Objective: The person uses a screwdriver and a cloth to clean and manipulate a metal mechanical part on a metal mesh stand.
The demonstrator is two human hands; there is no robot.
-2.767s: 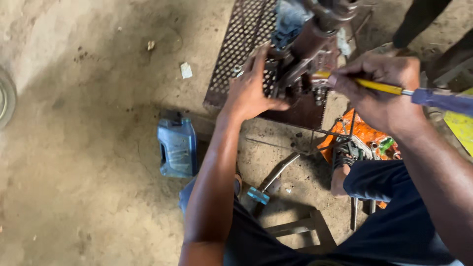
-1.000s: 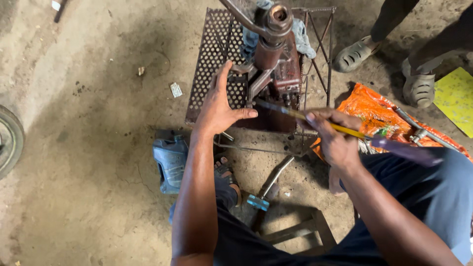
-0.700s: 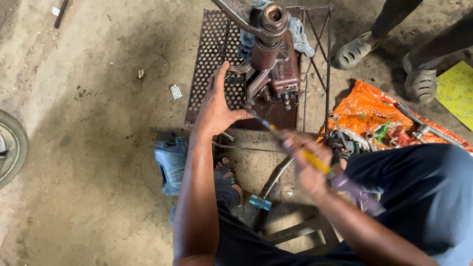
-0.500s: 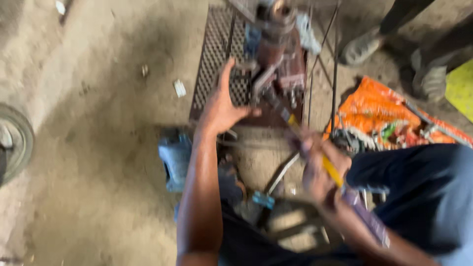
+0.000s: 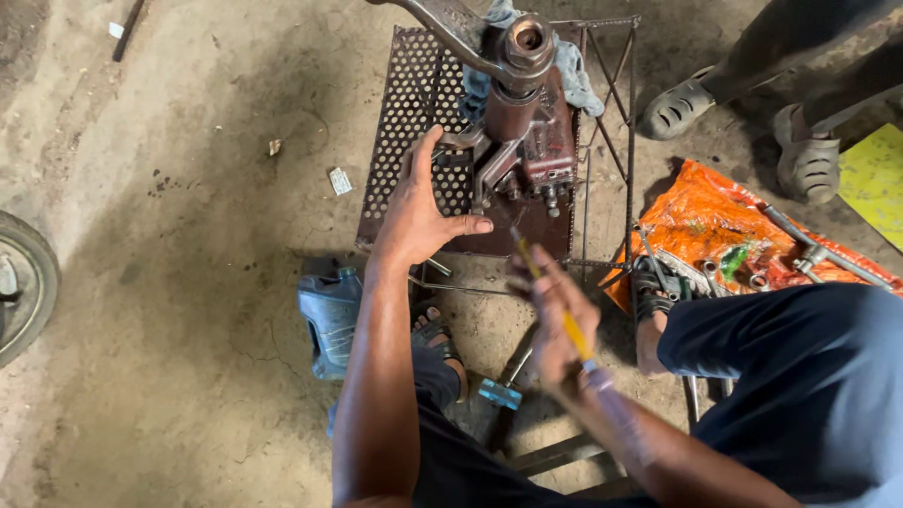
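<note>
The left hand (image 5: 419,212) lies flat on the perforated stand (image 5: 404,122), fingers spread, thumb out toward the rusty pump (image 5: 527,132), which seems to steady the stand. The pump stands upright at the stand's far middle. The right hand (image 5: 555,315), blurred, has its fingers wrapped round a yellow screwdriver (image 5: 550,296), tip pointing at the pump's base but apart from it.

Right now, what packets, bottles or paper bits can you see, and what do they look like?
Jug: grey-blue plastic, lying on the floor beside the left arm.
Bag: orange, crumpled, under tools at right.
Sheet: yellow, flat, far right.
Scrap: small, pale, left of the perforated metal stand.
</note>
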